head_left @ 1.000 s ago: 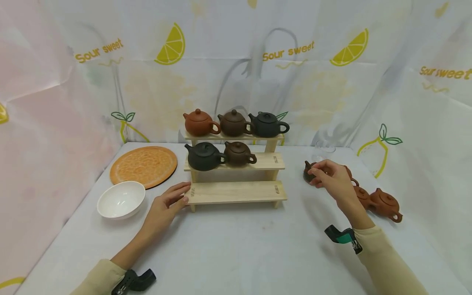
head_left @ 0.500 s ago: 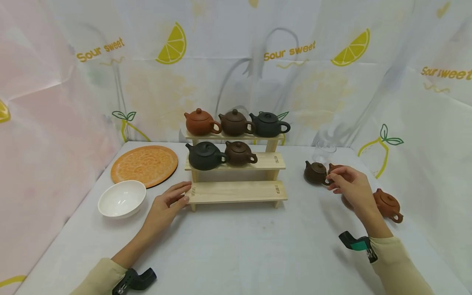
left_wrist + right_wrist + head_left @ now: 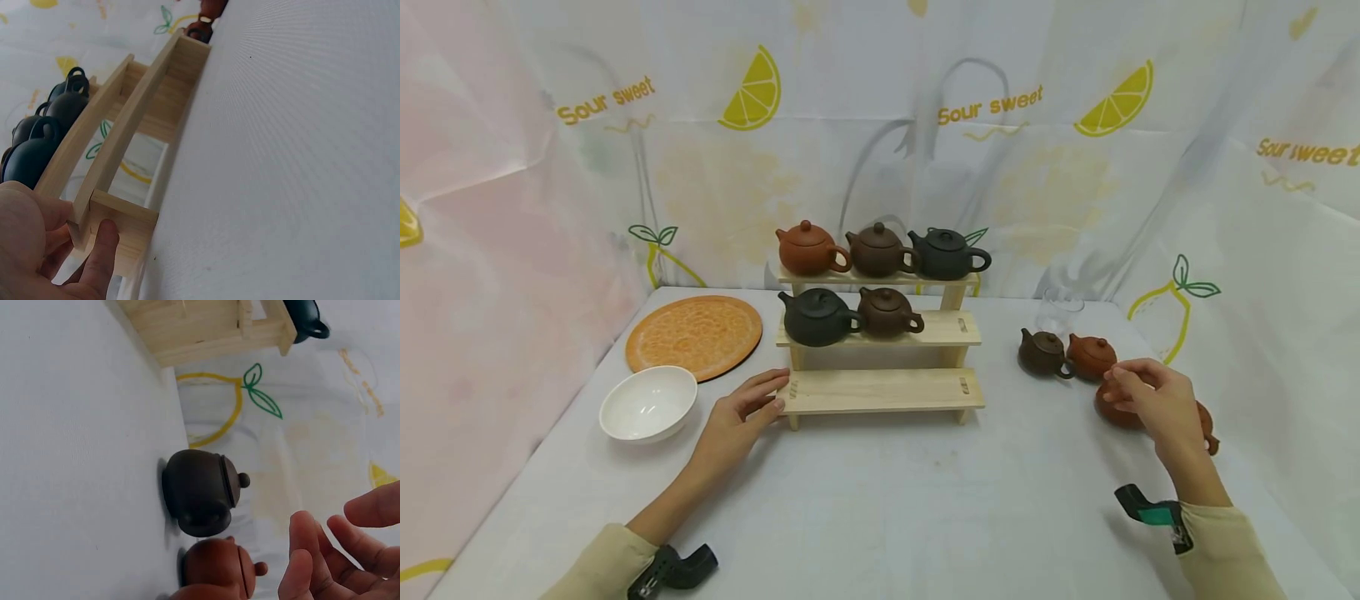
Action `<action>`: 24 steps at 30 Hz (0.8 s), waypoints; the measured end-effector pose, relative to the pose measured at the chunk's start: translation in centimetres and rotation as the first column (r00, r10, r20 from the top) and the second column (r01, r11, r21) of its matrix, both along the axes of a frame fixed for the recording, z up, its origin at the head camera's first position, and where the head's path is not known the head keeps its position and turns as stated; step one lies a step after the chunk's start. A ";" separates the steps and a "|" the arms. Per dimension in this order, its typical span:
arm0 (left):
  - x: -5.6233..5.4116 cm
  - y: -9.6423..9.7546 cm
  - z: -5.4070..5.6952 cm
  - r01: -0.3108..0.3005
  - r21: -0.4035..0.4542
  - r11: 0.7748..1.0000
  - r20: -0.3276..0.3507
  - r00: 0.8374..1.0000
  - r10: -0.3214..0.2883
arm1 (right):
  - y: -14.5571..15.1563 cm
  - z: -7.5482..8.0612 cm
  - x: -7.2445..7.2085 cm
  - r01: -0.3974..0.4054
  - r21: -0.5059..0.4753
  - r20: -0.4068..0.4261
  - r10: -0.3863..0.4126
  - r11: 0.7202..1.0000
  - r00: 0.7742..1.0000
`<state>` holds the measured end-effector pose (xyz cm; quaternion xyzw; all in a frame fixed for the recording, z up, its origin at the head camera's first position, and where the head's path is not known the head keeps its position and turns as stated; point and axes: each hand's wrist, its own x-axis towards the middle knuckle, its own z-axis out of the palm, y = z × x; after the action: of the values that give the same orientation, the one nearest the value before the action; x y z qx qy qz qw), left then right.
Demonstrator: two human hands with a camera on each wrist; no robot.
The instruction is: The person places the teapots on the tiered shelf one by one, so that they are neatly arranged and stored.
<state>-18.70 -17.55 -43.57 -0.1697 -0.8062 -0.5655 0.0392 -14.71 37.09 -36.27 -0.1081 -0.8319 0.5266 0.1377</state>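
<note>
The right hand (image 3: 1161,408) is over on the right, above the near end of a small line of teapots. Its fingers are a bit bent, with gaps between them, and it has hold of nothing. A red-brown teapot (image 3: 1116,412) sits just under its fingertips; I can't tell if they touch. Another red-brown teapot (image 3: 1208,427) is mostly hidden behind the hand. Farther back stand a red teapot (image 3: 1090,358) and a dark brown teapot (image 3: 1040,355), side by side.

The left hand (image 3: 737,427) pinches the left end of the lowest shelf on a wooden stand (image 3: 880,390). Three teapots sit on its top shelf: red, brown and black. The middle shelf has a black one and a brown one.

The table (image 3: 880,508) has a white top. On the left are a white bowl (image 3: 636,408) and, farther back, a round orange mat (image 3: 692,333). A clear glass (image 3: 1062,307) stands far right. Cloth walls (image 3: 850,50) show lemons and "Sour sweet".
</note>
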 end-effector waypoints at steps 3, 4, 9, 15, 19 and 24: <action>0.0 0.0 0.0 0.001 0.000 1.000 -0.005 1.000 -0.001 | 0.6 -0.3 0.4 0.046 -0.004 0.018 -0.046 0.999 0.999; -0.1 0.1 0.0 0.003 0.001 1.000 -0.005 1.000 -0.003 | 0.9 -0.4 0.5 0.059 -0.005 0.022 -0.059 0.998 0.998; 0.0 0.1 -0.2 0.008 0.007 1.000 -0.006 1.000 -0.008 | 2.3 -0.9 1.2 0.090 -0.057 0.002 -0.090 0.994 0.996; 0.1 0.0 -0.2 0.006 0.006 1.000 0.000 1.000 -0.006 | 3.7 -1.4 1.8 0.134 -0.034 0.024 -0.133 0.990 0.991; 0.1 0.0 0.0 0.008 0.005 1.000 -0.002 1.000 -0.008 | 4.6 -1.7 2.2 0.163 -0.042 0.038 -0.161 0.986 0.986; 0.1 0.0 0.1 0.013 0.007 1.000 -0.011 1.000 -0.013 | 5.4 -2.1 2.5 0.203 -0.048 0.065 -0.199 0.978 0.978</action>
<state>-18.58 -17.57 -43.47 -0.1777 -0.8030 -0.5675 0.0405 -12.24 42.45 -38.40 -0.2111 -0.8057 0.5291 0.1622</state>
